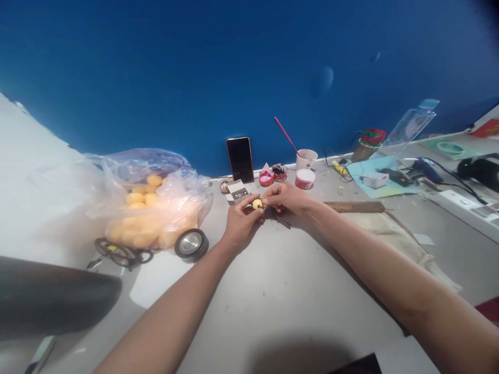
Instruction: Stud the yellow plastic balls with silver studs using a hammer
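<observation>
Between the fingers of my left hand (244, 221) is a small yellow ball (258, 204) with dark marks on it. My right hand (286, 198) meets it from the right, its thumb and forefinger pinched at the ball's edge. Whatever that pinch holds is too small to make out. Just behind my left hand lies an open small box (238, 193) with shiny metal bits inside. Two little red-rimmed tubs, one with pink contents (266, 178) and one with black bits (279, 172), stand beyond my hands.
A clear plastic bag of yellow balls (140, 218) bulges at left, beside a black-rimmed round lid (191, 244). A phone (239, 159) leans on the blue wall. A paper cup (306, 158) holds a red stick. At right lie a brown rod (354, 207), cloth (393, 239) and a power strip (463, 213).
</observation>
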{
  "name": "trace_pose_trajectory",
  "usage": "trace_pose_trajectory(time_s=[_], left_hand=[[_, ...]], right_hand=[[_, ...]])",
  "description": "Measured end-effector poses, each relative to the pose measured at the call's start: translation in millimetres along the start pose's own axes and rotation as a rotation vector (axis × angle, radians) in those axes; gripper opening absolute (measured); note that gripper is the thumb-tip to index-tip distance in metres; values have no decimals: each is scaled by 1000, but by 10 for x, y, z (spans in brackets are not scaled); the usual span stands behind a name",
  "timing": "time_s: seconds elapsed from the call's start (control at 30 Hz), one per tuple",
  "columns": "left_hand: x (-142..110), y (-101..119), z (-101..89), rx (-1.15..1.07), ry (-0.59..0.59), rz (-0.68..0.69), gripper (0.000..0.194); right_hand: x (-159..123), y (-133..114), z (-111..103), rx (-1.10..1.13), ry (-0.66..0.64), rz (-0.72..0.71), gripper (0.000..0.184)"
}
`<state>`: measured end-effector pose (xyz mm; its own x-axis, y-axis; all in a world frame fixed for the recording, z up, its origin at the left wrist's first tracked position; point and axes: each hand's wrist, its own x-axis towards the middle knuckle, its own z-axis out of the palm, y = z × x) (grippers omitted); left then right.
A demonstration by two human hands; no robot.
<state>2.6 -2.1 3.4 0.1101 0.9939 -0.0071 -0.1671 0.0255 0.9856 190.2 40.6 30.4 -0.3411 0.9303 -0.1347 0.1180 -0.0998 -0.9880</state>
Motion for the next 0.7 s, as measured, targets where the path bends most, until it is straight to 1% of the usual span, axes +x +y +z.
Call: trace_pose_trajectory(time_s=[0.47, 0.7], left_hand=[[1, 2, -15, 31, 3, 4, 60], [13, -12, -22, 46, 7, 15, 58]], right_hand=[[-15, -34, 19, -66, 28, -18, 17], [-17, -67, 30, -69, 26, 13, 12]])
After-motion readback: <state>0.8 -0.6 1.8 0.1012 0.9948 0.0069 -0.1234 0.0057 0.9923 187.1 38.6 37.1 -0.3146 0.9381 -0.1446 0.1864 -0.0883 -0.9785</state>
